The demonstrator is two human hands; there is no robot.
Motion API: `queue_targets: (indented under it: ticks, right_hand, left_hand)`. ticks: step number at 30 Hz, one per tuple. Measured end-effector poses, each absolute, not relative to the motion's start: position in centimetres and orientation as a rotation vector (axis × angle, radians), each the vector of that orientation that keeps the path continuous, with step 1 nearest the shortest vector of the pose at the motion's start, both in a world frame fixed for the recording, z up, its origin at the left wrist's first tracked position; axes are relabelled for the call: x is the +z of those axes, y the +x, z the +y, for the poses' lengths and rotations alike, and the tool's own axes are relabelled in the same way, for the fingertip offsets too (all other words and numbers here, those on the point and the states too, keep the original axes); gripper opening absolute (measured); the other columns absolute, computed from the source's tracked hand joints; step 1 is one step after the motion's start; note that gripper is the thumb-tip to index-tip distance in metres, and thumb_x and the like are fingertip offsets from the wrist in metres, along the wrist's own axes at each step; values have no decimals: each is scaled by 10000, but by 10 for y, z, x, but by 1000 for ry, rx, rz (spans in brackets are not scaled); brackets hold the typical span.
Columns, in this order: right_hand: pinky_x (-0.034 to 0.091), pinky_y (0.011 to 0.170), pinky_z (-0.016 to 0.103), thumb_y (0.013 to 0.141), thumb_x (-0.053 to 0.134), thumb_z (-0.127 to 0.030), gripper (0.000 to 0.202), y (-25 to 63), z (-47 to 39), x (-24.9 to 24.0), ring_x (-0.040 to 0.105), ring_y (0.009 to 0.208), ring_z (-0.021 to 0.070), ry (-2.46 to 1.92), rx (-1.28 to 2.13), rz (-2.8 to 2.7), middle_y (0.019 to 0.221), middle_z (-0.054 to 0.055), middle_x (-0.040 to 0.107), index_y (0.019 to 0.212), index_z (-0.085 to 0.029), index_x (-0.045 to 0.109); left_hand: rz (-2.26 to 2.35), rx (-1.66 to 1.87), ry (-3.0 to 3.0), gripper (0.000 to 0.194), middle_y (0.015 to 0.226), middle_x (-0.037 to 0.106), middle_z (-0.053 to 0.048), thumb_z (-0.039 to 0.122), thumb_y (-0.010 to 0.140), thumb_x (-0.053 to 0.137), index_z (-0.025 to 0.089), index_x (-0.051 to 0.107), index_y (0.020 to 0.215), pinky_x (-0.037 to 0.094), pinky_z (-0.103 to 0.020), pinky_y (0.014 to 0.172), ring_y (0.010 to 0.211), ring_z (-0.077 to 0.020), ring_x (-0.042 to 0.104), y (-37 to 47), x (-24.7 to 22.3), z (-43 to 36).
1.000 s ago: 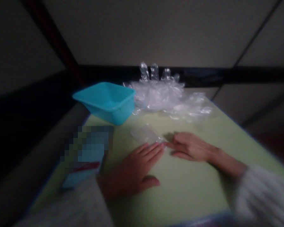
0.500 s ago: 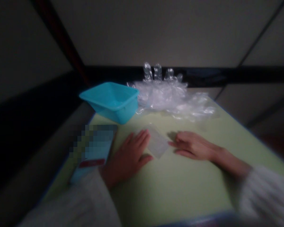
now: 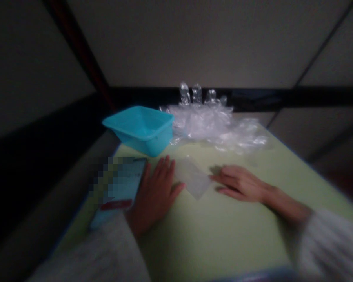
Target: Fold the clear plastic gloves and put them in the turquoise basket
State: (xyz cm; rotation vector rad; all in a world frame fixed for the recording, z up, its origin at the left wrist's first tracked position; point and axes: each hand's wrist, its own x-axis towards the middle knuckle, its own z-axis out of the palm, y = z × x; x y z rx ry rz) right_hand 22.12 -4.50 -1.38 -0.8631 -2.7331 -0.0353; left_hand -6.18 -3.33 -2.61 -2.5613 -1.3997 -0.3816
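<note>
On the table (image 3: 217, 239), the left hand (image 3: 155, 190) lies spread and the right hand (image 3: 239, 183) points, both empty, with a flat clear plastic piece (image 3: 195, 179) between them. Flattening seems the present step; the next move calls for light pressure.

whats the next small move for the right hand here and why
Probably pinch the near right corner of the clear plastic sheet between thumb and index finger: the right hand has its index finger pointing at that edge, its thumb apart below, and the sheet lies flat on the table, with the left hand spread on its other side.
</note>
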Motion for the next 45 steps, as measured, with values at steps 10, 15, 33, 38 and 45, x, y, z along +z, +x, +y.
queue_targets:
  ticks: [10, 15, 33, 38, 45]
  right_hand:
    - [438, 670, 325, 950, 398, -330, 324, 217, -50, -14, 532, 772, 197, -660, 38, -2715, 833, 90, 585, 1065, -120, 617]
    - [441, 696, 342, 948, 405, -312, 306, 209, -55, -14, 537, 784, 200, -592, 27, -2768, 850, 89, 598, 1103, -120, 587]
    - [460, 649, 303, 966, 359, -281, 317, 218, -48, -11, 543, 715, 180, -707, -84, -2663, 773, 75, 597, 1029, -110, 618]
    - [450, 650, 313, 950, 396, -262, 275, 219, -50, -12, 543, 715, 180, -718, -151, -2590, 774, 81, 607, 1010, -113, 620]
    - [272, 1072, 434, 971, 340, -361, 432, 208, -53, -11, 473, 1207, 203, -680, 90, -2642, 1271, 149, 553, 1310, -108, 430]
  left_hand:
    - [-1528, -503, -2537, 445, 892, 644, -115, 171, 869, 416, 48, 365, 1294, 426, -465, 883, 891, -276, 585, -58, -8, -33]
    - [-1441, -546, -2670, 415, 1190, 569, -153, 199, 888, 411, 93, 390, 1288, 403, -434, 963, 1105, -265, 525, -58, -12, -36]
    - [-544, -162, -3383, 806, 1504, 216, -143, 655, 824, 415, 160, 238, 1435, 143, -460, 1128, 1391, -290, 163, -53, -6, -48]
    - [-388, -178, -3446, 817, 1498, 239, -133, 641, 814, 460, 157, 241, 1436, 137, -448, 1135, 1386, -285, 184, -48, -3, -53]
    - [-302, -284, -3526, 798, 1483, 281, -131, 600, 836, 470, 141, 222, 1440, 170, -400, 1138, 1364, -262, 262, -46, -2, -60]
